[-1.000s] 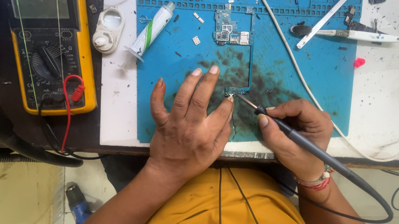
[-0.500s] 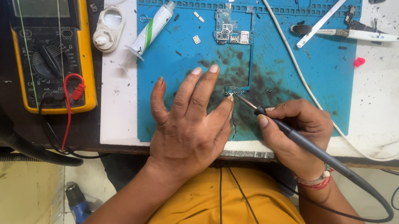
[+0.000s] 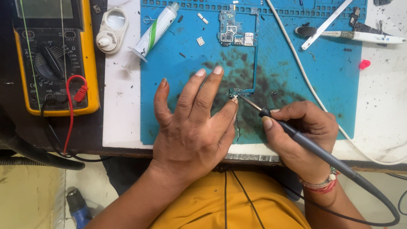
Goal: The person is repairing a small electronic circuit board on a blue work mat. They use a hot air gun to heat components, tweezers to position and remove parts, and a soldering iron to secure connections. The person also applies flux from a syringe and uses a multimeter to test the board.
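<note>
Fingers (image 3: 270,120) of right hand (image 3: 302,134) around soldering iron (image 3: 294,138), left hand (image 3: 192,127) flat, hiding board's (image 3: 238,60) lower edge.

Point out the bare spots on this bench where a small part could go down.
Free: blue mat right of the white cable, below the tweezers; white bench beyond the mat's right edge. Crowded: the circuit board, left hand and soldering iron at the mat's middle.

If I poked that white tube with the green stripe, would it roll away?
Probably a little. The tube looks round and lies on its side, half on the blue mat, so a sideways poke could roll it. Its narrow nozzle end would likely make it curve rather than go straight. It looks small, so probably light and easy to push.
</note>
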